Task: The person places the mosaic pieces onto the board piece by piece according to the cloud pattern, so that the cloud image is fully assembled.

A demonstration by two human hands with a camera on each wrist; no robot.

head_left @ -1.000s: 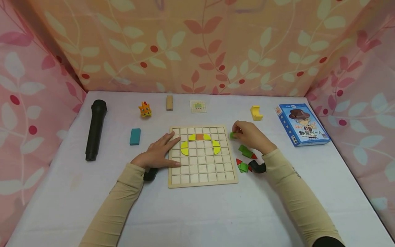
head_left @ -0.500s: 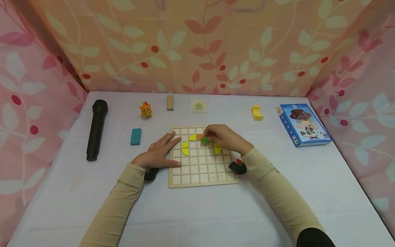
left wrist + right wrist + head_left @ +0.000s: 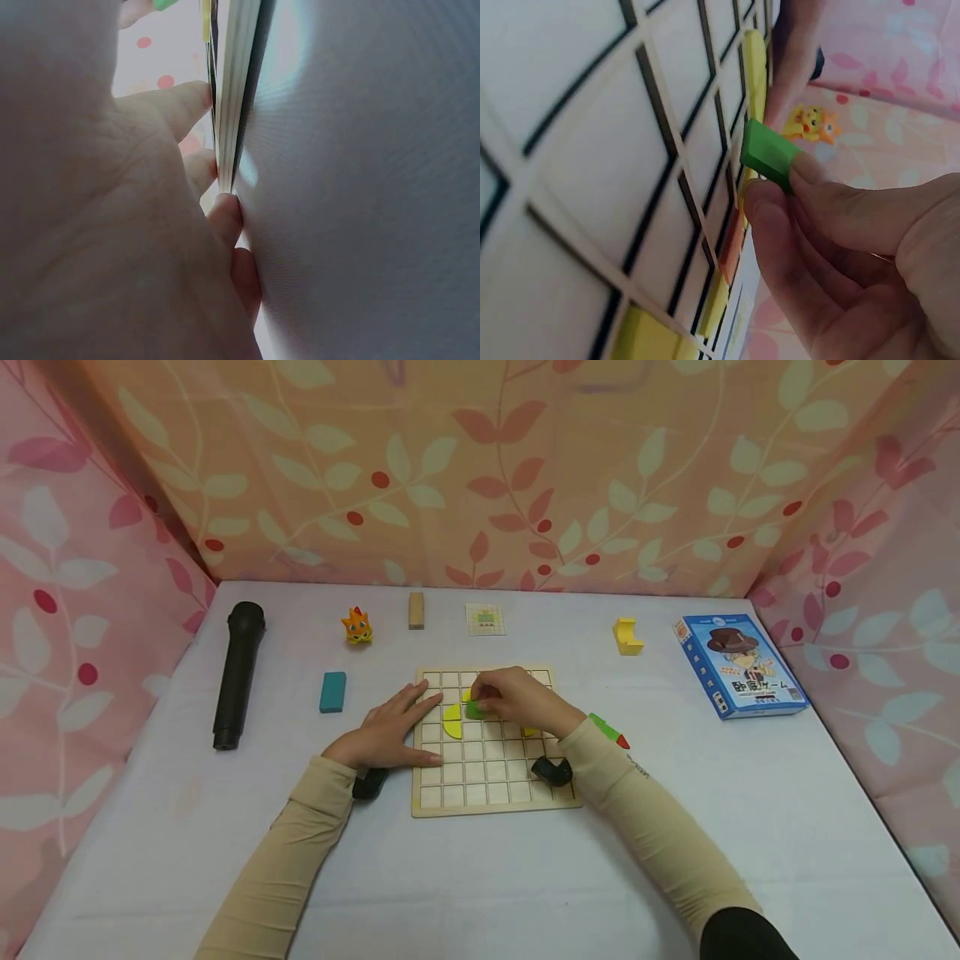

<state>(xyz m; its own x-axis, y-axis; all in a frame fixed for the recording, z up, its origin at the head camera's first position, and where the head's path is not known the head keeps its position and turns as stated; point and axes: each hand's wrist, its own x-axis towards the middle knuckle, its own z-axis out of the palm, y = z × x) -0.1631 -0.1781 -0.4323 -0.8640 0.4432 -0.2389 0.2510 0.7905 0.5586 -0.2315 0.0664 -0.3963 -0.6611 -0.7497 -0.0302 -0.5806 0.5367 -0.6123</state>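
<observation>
A small green block [image 3: 476,709] is pinched between the thumb and fingertips of the right hand [image 3: 517,697], just above the upper middle squares of the wooden grid board [image 3: 491,777]. In the right wrist view the green block [image 3: 769,154] is seen tilted, one corner close to the board's surface [image 3: 592,172], though contact cannot be judged. The left hand [image 3: 390,731] is laid flat with its fingers spread over the board's left edge, pressing it to the table; in the left wrist view its fingertips [image 3: 225,217] are seen against the board's rim [image 3: 234,90].

On the board, a yellow quarter-round piece [image 3: 452,721] is set just left of the held block, and further yellow pieces are partly hidden under the right hand. The board lies at the middle of the white table [image 3: 480,877]. Green and red pieces [image 3: 611,732] are glimpsed just beyond the right sleeve, off the board's right edge.

Along the table's far edge are found an orange toy figure [image 3: 357,627], an upright wooden block [image 3: 416,610], a small pattern card [image 3: 485,619] and a yellow notched block [image 3: 627,637]. A blue game box [image 3: 738,665] lies near the right edge, a black microphone [image 3: 238,672] near the left edge, and a teal block [image 3: 333,691] between the microphone and the board.
</observation>
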